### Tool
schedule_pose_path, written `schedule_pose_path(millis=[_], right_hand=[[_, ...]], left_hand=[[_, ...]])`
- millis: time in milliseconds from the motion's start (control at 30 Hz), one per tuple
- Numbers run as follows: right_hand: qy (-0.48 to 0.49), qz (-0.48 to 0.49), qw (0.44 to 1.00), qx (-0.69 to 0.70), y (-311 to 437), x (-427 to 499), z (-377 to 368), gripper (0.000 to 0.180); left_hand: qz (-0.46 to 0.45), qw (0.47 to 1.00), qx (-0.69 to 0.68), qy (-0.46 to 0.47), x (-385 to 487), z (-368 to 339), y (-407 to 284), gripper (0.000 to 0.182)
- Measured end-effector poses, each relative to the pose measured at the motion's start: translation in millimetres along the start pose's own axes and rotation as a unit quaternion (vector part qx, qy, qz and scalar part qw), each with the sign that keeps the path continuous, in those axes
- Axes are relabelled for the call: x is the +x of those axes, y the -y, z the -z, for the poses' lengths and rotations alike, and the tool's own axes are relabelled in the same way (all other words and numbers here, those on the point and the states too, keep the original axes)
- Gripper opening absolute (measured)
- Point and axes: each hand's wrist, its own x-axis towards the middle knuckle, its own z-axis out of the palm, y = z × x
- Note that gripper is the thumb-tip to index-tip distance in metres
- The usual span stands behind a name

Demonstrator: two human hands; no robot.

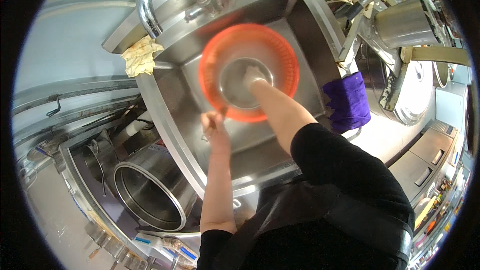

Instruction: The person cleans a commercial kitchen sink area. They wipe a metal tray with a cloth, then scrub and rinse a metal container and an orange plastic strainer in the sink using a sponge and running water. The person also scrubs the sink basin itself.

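A round orange plastic basket (293,62) with slotted sides stands in the stainless steel sink (255,146). Its base shows as a greyish circle; whether that is water or metal is unclear. My right hand (255,75) reaches down inside it, blurred and pale, and I cannot tell if it holds anything. At the basket's near left rim is my left hand (212,122), fingers curled. Blur hides whether they grip the rim. A small metal piece (204,138) shows beside the left wrist.
A chrome faucet (147,9) arches over the sink's back left corner. A yellow cloth (140,56) lies on the left edge, a purple cloth (348,101) on the right. Left stands a large steel pot (150,195); right, a lidded metal vessel (414,93) beside a metal frame (395,82).
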Motion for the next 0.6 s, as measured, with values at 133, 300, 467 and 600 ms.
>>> schedule_pose_path(millis=[133, 300, 467, 600], right_hand=[[0.071, 0.085, 0.955, 0.275, 14.5, -18.6, -6.1, 0.036], [-0.044, 0.326, 0.867, 0.375, 28.2, -87.2, 34.0, 0.036], [-0.068, 0.208, 0.962, 0.166, 8.2, -165.6, 21.6, 0.033], [-0.100, 0.202, 0.973, -0.042, -54.6, -171.1, 33.9, 0.024]], left_hand=[[0.038, 0.998, 0.058, -0.005, 2.7, 0.4, 3.3, 0.012], [-0.054, 0.996, -0.061, 0.030, 10.8, -9.3, -0.2, 0.010], [0.054, 0.998, 0.018, -0.030, 8.8, -16.7, -16.1, 0.014], [0.048, 0.997, 0.045, -0.028, 7.2, -11.6, -21.9, 0.014]])
